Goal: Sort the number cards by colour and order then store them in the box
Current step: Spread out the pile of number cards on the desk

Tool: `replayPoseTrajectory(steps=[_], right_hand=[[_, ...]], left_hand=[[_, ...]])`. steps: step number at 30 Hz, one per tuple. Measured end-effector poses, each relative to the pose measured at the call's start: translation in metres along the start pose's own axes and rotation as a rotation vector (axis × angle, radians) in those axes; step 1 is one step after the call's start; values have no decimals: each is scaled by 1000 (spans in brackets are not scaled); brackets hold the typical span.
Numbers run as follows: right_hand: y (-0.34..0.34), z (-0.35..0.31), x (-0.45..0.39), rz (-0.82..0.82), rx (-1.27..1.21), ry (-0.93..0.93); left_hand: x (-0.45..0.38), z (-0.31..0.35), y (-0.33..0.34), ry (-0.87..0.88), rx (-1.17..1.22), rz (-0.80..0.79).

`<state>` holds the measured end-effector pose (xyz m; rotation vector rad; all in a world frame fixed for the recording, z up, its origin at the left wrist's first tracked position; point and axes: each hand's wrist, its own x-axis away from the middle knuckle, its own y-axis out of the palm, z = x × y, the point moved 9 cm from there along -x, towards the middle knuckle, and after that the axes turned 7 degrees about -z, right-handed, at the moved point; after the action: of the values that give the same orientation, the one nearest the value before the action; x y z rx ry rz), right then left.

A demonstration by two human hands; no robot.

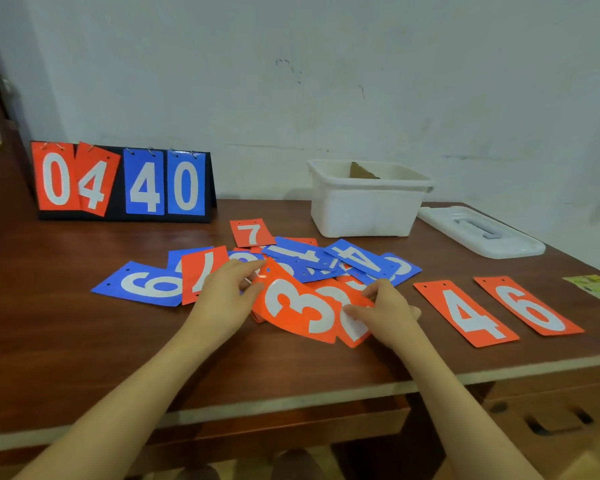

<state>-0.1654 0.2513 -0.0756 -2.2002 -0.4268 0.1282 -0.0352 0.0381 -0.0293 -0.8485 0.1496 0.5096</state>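
- Looking down from the head view: a brown wooden surface (84,341) set against a pale wall.
- Left hand (222,292) pinches the top edge of an orange 3 card (298,306), thumb and fingers curled on it; the card is lifted and bowed.
- Right hand (385,306) grips another orange card (354,329) just beside the 3, its number hidden by the fingers.
- Hands are apart, one on each card.
- Behind them a mixed pile of number cards (326,261), blue and orange overlapping; blue 6 card (142,284) and orange 7 card (252,233) lie at its edges.
- Orange 4 card (466,311) and orange 6 card (529,304) lie side by side to the right, apart from the pile.
- White box (368,199) stands open behind the pile, its lid (482,232) flat to its right.
- Flip scoreboard (122,181) at far left reads 04 orange, 40 blue.
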Motion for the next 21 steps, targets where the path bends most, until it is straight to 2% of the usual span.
replayPoseTrajectory(steps=[6, 8, 11, 15, 18, 21], right_hand=[[-38, -17, 26, 356, -377, -338], [-50, -29, 39, 408, -463, -423], [-49, -46, 55, 346, -647, -498], [-14, -71, 64, 170, -850, -512], [29, -96, 66, 64, -816, -493], [62, -119, 67, 13, -773, -474]], left_hand=[[-1, -4, -5, -25, -32, -46], [-2, 2, -5, 17, -23, -60], [4, 9, -9, 41, 84, -50], [22, -1, -38, 20, 328, 113], [40, -16, -62, 3, 475, 207], [60, -30, -84, -21, 495, 266]])
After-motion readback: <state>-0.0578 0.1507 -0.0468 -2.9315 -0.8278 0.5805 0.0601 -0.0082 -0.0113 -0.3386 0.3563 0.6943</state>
